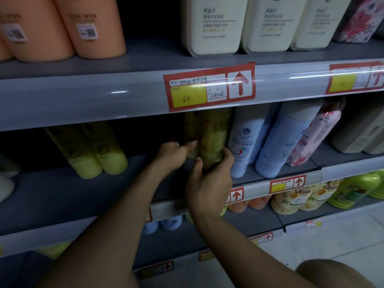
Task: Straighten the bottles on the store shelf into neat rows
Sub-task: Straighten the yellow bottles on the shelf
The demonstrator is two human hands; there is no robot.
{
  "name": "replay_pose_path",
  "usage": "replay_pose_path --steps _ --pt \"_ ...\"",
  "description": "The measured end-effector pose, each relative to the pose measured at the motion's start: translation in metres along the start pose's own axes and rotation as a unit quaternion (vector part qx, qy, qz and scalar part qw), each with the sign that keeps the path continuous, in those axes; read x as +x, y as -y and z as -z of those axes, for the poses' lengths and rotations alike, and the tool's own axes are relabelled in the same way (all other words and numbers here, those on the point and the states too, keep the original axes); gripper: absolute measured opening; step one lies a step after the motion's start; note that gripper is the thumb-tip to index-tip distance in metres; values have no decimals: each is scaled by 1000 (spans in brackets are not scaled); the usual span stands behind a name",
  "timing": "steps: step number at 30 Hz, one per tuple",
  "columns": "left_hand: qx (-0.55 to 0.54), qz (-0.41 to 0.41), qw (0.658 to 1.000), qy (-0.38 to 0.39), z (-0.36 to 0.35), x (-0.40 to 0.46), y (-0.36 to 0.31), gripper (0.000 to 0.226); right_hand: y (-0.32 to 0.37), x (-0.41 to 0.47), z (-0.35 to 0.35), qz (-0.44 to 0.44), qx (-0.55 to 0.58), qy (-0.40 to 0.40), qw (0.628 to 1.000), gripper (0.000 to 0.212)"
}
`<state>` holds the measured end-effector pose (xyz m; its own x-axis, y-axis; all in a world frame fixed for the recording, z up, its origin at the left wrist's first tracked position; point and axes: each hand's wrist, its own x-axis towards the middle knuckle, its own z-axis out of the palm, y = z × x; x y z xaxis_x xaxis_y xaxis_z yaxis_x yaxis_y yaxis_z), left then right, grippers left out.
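While the left hand (172, 154) pinches one olive bottle (192, 134), the right hand (209, 183) grips its neighbour (215, 136).

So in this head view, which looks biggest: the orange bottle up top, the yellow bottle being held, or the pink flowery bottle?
1. Orange bottle, though it is cropped and nearer the camera.
2. Yellow bottle and pink flowery bottle look alike; both are partly hidden, so no ranking.
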<state>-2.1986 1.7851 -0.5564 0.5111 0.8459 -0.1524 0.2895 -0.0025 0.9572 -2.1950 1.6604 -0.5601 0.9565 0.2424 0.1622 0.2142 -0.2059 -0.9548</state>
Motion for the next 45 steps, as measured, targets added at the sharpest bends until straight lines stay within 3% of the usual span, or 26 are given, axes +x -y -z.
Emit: replay_pose_path --steps 2,6,9,13,16,19,22,26,37,41,45 --pt "-8 -2 1000 10 7 -2 0 53 0 1 1 -4 -2 2 1000 57" --pt "-1 -5 999 31 16 -4 1 29 0 0 3 -4 -18 15 1000 60" --pt "-72 -15 993 91 20 -9 -4 14 0 -2 3 -4 -31 33 999 69" --pt "-86 -37 974 205 16 -11 -15 21 1 0 6 0 -18 51 999 69" --pt "-71 -38 972 223 12 -11 -18 34 1 6 14 6 -22 61 998 64" --pt "-77 -42 968 236 11 -11 -18 33 -1 10 19 20 -39 73 996 62" --pt "-98 -38 968 229 8 -9 -19 18 -2 12 20 29 -49 85 995 61" --pt "-111 -35 971 210 7 -9 -17 15 -4 14 20 35 -49 84 995 59" --pt "-91 -53 983 152 36 -25 -7 50 -13 14 20 95 -61 53 992 39" --pt "-84 -61 984 141 47 -36 -4 54 -13 12 20 107 -48 73 990 39" --pt "-68 -79 988 114 54 -49 -2 43 -12 14 21 105 -28 108 988 46"
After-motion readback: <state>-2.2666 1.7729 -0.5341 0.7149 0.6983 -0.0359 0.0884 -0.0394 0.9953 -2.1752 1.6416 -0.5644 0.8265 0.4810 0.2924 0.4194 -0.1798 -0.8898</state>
